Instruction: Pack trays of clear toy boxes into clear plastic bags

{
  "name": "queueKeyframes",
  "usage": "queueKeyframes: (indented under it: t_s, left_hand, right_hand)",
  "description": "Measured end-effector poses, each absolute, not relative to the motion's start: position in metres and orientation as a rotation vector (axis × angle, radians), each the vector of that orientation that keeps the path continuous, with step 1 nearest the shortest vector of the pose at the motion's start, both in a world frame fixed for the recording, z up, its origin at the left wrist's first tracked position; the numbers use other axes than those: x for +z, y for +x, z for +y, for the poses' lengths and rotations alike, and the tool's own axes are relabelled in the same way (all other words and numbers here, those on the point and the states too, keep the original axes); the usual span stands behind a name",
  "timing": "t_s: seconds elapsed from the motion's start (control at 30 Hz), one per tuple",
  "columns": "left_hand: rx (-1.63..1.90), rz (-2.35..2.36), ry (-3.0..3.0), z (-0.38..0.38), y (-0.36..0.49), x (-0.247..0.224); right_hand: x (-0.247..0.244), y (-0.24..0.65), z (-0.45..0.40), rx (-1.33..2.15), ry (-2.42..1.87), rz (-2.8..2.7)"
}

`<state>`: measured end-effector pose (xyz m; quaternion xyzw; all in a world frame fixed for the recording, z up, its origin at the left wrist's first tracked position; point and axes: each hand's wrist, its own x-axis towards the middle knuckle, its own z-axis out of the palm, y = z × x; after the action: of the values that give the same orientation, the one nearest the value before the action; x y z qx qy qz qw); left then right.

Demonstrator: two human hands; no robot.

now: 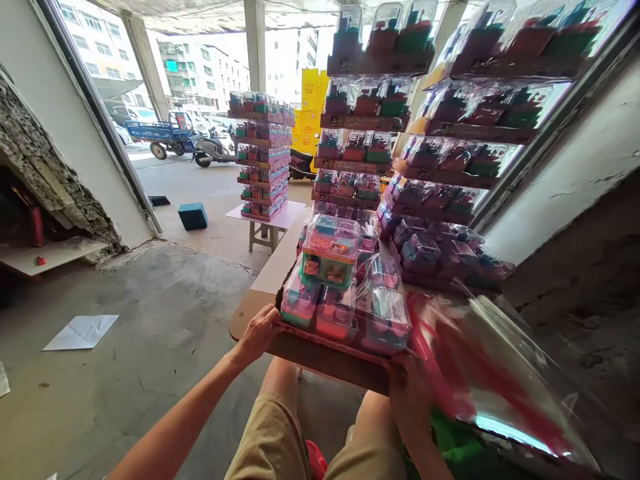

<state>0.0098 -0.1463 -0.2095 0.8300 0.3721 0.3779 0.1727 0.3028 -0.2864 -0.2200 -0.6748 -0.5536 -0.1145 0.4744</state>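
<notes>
In the head view a shallow cardboard tray (345, 344) sits at the edge of the table (250, 310), filled with clear-lidded plastic boxes (334, 313) in pink and teal. One more clear-lidded box (330, 250), with an orange printed label and a green base, lies on top of the others. My left hand (260, 331) is closed around the tray's near left corner. My right hand (410, 380) grips the near right corner, its fingers partly hidden in shadow. Clear plastic film (385, 280) lies over the boxes on the right.
Tall stacks of filled trays (355, 120) rise behind the tray, with more stacked trays (460, 167) to the right. Clear and red plastic wrapping (480, 367) lies right of my right hand. Another stack (263, 160) stands on a stool (265, 235). A blue box (193, 217) rests on the floor.
</notes>
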Motion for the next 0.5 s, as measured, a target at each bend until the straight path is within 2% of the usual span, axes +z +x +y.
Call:
queueKeyframes:
  t_s: [0.2, 0.5]
  left_hand:
    - [1.506, 1.552, 1.736, -0.171, 0.043, -0.226]
    - [1.05, 1.419, 1.284, -0.25, 0.175, -0.202]
  right_hand:
    - [-0.213, 0.285, -0.298, -0.243, -1.628, -1.386]
    - [-0.213, 0.283, -0.293, -0.293, -1.617, -1.425]
